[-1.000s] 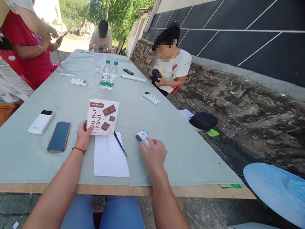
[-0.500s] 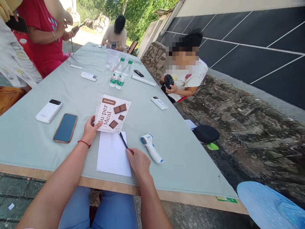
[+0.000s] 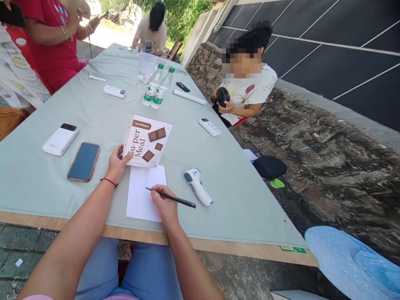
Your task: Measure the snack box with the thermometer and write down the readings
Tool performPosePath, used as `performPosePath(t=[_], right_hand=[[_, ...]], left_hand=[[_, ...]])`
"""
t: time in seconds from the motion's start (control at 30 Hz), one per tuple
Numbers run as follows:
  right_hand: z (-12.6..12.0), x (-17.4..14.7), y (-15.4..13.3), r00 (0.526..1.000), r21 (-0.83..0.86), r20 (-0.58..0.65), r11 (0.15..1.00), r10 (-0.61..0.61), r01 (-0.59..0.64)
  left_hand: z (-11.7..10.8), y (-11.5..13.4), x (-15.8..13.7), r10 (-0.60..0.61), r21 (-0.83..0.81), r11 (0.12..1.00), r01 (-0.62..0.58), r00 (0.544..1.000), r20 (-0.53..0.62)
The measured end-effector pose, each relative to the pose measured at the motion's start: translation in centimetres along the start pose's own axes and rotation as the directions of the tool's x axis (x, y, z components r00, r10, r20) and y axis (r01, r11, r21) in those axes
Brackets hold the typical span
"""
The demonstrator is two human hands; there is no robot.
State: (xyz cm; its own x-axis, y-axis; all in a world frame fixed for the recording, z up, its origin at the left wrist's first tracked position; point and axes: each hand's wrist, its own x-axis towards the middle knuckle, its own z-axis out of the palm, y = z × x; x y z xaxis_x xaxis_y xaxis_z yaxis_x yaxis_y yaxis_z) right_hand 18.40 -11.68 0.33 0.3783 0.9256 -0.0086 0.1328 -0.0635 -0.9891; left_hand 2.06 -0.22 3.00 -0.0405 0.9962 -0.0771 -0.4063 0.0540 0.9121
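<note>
Left hand (image 3: 119,163): fingers closed on rectangular white cardboard box (image 3: 150,143) with brown lettering, left of frame centre.
Right hand (image 3: 166,205): fingers pinching slim black pen (image 3: 184,201), lower centre.
White rectangular paper sheet (image 3: 137,201): beneath pen; tip contact hard to tell.
White-and-blue plastic pistol-shaped thermometer (image 3: 199,188): just below frame centre.

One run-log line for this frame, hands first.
left hand: holds NutriMotion box | right hand: holds black pen, tip at paper | nearby: thermometer gun, right of paper
</note>
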Motion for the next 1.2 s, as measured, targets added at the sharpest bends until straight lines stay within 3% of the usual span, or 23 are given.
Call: performPosePath(t=[0.2,1.2], right_hand=[[0.5,-0.5,1.3,0.997,-0.03,-0.071,0.999,-0.04,0.038],[0.9,-0.9,1.5,0.997,-0.137,-0.013,0.988,-0.073,0.071]], left_hand=[[-0.2,-0.6,0.4,0.012,-0.002,1.0,-0.012,1.0,0.003],[-0.3,-0.6,0.5,0.015,0.003,1.0,-0.015,1.0,0.002]])
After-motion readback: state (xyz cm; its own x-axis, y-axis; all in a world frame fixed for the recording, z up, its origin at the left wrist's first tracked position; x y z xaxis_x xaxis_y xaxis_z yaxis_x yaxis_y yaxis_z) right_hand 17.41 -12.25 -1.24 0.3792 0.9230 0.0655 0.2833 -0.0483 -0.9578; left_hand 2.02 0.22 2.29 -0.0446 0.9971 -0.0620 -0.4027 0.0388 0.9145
